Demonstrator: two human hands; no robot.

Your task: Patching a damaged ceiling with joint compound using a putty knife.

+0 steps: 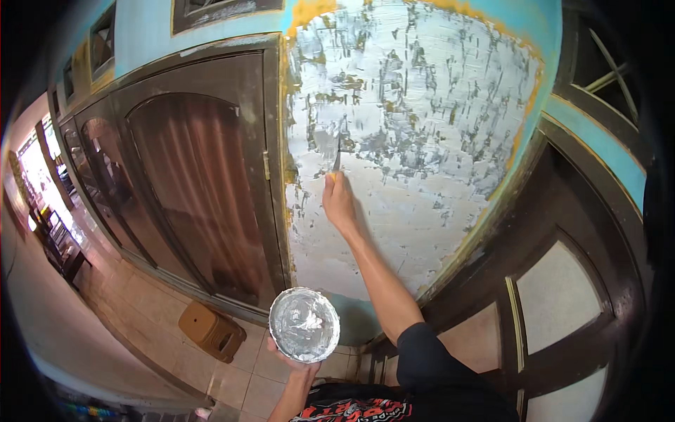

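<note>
My right hand [339, 205] is wrapped round the yellowish handle of a putty knife [337, 159], at the left part of a wall panel [401, 211]. The knife's blade points up along the wall; its exact contact edge is hard to make out. White putty covers the panel, smoother low down, streaky with grey patches higher up. Below, my left hand [301, 365] supports a round bowl [273, 325] from underneath, fingers closed about its base. Inside the bowl lies a small white lump of putty [311, 321], with smears over its walls and rim.
Left of the panel stands a brown door [271, 119] with a curtained pane. Another brown door [555, 183] with pale panels is at the right. A brown plastic stool [211, 330] stands on the tiled floor [151, 299]. Turquoise paint [534, 21] borders the panel.
</note>
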